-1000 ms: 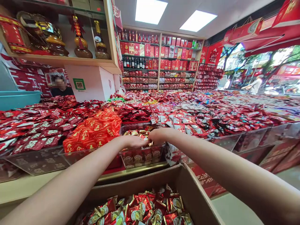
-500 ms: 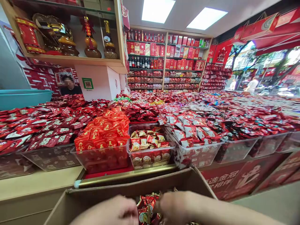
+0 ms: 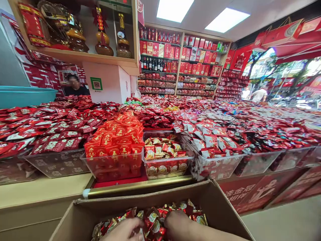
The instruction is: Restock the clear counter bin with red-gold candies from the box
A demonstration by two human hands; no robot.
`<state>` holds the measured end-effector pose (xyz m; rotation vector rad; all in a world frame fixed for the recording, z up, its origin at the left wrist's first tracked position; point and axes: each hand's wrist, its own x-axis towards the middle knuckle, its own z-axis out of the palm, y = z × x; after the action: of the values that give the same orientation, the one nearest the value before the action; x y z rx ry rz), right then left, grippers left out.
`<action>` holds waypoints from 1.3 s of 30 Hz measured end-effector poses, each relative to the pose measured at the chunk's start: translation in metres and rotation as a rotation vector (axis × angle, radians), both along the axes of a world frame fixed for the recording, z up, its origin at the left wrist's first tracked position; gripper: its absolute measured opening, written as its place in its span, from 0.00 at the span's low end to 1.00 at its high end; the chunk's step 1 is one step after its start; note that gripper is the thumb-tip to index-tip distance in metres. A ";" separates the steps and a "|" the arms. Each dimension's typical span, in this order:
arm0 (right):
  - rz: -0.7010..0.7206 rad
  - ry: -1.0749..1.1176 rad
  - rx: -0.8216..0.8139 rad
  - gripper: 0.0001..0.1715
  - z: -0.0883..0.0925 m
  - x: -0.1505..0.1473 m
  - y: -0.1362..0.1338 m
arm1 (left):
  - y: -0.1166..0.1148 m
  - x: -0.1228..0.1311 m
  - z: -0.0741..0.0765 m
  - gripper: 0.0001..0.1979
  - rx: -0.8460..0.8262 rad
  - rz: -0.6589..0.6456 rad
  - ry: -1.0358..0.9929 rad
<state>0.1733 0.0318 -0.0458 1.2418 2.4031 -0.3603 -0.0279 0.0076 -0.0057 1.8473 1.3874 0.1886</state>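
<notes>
Red and gold wrapped candies [image 3: 153,217] lie in a heap inside an open cardboard box [image 3: 82,217] right in front of me. Into the heap reaches my left hand [image 3: 125,230], its fingers curled in around some packets, with a gap between thumb and forefinger. My right hand [image 3: 177,223] is beside it, knuckles up, pushed down among the packets; its fingertips are hidden there. Beyond the box, a clear plastic bin [image 3: 165,172] holds similar red and gold packets, lower than the heaps on either side.
A gold-coloured rail [image 3: 140,186] runs between box and bins. Left of the middle bin stands a bin of orange-red packets [image 3: 114,144]; right of it, one of white and red packets [image 3: 210,140]. A display cabinet [image 3: 85,57] overhangs at upper left. A person [image 3: 74,87] is behind the counter.
Both hands have dropped lower into the box, and more of the candy heap shows around them. My view has shifted slightly, so the bins appear farther right.
</notes>
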 end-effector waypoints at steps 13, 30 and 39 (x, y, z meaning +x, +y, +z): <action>-0.205 0.394 -0.046 0.30 -0.026 0.002 -0.022 | -0.003 0.014 -0.030 0.15 -0.137 0.205 -0.047; -0.262 1.219 -0.150 0.17 0.056 -0.006 -0.024 | -0.003 0.024 0.024 0.13 -0.380 0.227 -0.740; -0.712 1.571 -0.698 0.22 0.063 -0.004 -0.015 | -0.005 0.026 0.044 0.12 -0.283 0.276 -0.803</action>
<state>0.1695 0.0168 0.0171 1.5962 2.0018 -2.9323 -0.0020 0.0023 0.0387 1.1335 1.0091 0.7433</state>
